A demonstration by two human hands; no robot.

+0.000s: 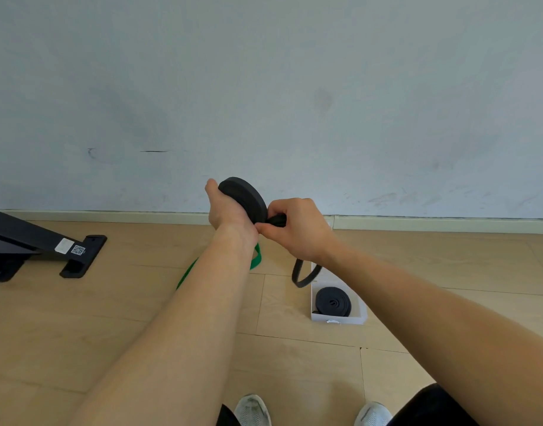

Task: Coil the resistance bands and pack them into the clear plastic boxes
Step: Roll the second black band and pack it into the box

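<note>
Two pale shoes (253, 410) sit at the near edge of the floor (110, 318), toes pointing toward the wall. Past them, to the right of my right forearm, a clear plastic box (339, 319) rests on the boards, and a coiled black band (333, 301) lies flat inside it, toward its near end. Left of the box a green band (187, 273) lies loose on the floor, running under my left forearm; part of it is hidden behind the arm.

Both arms reach forward and meet above the floor's far edge. My left hand (227, 210) grips a thick, tightly wound roll of black band (245, 196), fingers wrapped round its far side and the roll standing on edge. My right hand (294, 232) is closed on the unwound length just beside the roll, pinching it between thumb and curled fingers, the two hands touching. Below that hand the loose loop (303, 276) of the same band hangs down over the far left corner of the box; I cannot tell whether it touches the box.

Off at the floor's left edge stands a black metal frame (49, 238) with a white sticker (71, 247) on its arm. A pale skirting board (417, 224) lines the far edge, and a scuffed grey wall (264, 87) rises above it.
</note>
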